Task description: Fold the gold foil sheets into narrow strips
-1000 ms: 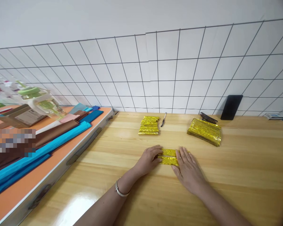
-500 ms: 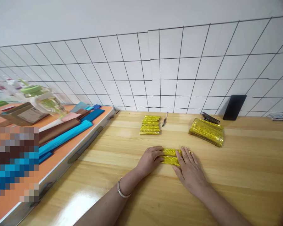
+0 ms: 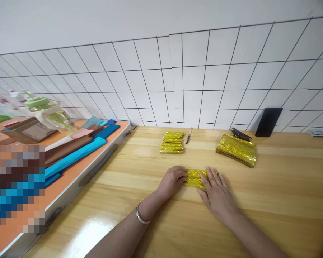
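Head view: white wall with a dark grid (image 3: 196, 79) fills my upper half. Below it, a pale wooden table (image 3: 274, 200) takes most of my feed, glare at lower left. To the left sits an orange tabletop (image 3: 76, 171) with a light rim, loaded with cloth: bright blue roll (image 3: 78, 153) beside a brown roll (image 3: 67, 149), their near ends lost to me behind a pixelated patch. Farther back I have a cardboard box (image 3: 29, 132) and a clear jug (image 3: 52, 116) with a green lid; they overlap in my view, can't tell if they touch.

Hands next. Right hand (image 3: 218, 193) lies palm down, fingers stretched out, covering the right end of a gold foil piece (image 3: 195, 181). Left hand (image 3: 172, 182) has its fingers curled at the piece's left end, touching; I can't tell whether it pinches. The piece lies flat on the wood between both hands, two rows side by side, a seam line between.

Gold stack (image 3: 236, 150) sits beyond the right hand, thick, skewed. Dark slab (image 3: 269, 122) leans on the wall behind it, to the right. Gold strips (image 3: 171, 142) lie in rows beyond the left hand. Black stapler-like tool (image 3: 241, 134) at the stack's back edge. Pen (image 3: 188, 136) just right of the strips. Smallest I log: silvery bangle (image 3: 140, 214), left wrist.
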Demonstrator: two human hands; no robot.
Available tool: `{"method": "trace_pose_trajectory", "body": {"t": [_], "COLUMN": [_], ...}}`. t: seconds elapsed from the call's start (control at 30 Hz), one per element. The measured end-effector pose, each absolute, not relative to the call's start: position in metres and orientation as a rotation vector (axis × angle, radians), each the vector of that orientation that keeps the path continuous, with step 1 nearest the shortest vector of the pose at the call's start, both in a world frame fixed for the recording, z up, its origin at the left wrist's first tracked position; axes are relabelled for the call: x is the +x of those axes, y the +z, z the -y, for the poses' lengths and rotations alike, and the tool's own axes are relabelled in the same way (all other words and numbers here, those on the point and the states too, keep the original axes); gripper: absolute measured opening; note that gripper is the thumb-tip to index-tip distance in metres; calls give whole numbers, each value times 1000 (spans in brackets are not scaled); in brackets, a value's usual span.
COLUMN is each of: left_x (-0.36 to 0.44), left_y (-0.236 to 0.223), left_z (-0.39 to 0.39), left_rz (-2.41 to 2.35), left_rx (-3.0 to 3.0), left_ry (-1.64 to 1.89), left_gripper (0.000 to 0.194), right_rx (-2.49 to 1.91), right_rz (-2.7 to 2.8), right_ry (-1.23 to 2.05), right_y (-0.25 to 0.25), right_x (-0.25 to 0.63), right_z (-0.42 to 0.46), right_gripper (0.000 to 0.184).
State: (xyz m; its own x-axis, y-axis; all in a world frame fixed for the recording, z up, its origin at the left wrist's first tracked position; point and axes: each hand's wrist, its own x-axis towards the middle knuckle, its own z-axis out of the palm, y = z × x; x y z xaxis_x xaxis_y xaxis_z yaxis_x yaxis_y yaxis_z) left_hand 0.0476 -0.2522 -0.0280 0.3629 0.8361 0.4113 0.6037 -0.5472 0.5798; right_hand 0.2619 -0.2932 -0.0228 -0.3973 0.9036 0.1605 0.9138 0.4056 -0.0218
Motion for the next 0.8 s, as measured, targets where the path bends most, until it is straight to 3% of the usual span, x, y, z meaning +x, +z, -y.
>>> {"method": "trace_pose_trajectory", "body": {"t": [0.53, 0.8], "left_x": [44, 48], "left_y": [-28, -15], "left_z": [250, 256], "left_rz": [-1216, -1283], "left_rx": [2361, 2487], "left_ry": [940, 751], "left_gripper": [12, 13], "right_rx": [-1519, -1517], "right_rz": [2595, 2597], "right_ry": [14, 16], "right_y": [-30, -32], "right_x": [271, 270], "right_z": [290, 290], "right_gripper": [64, 66]}}
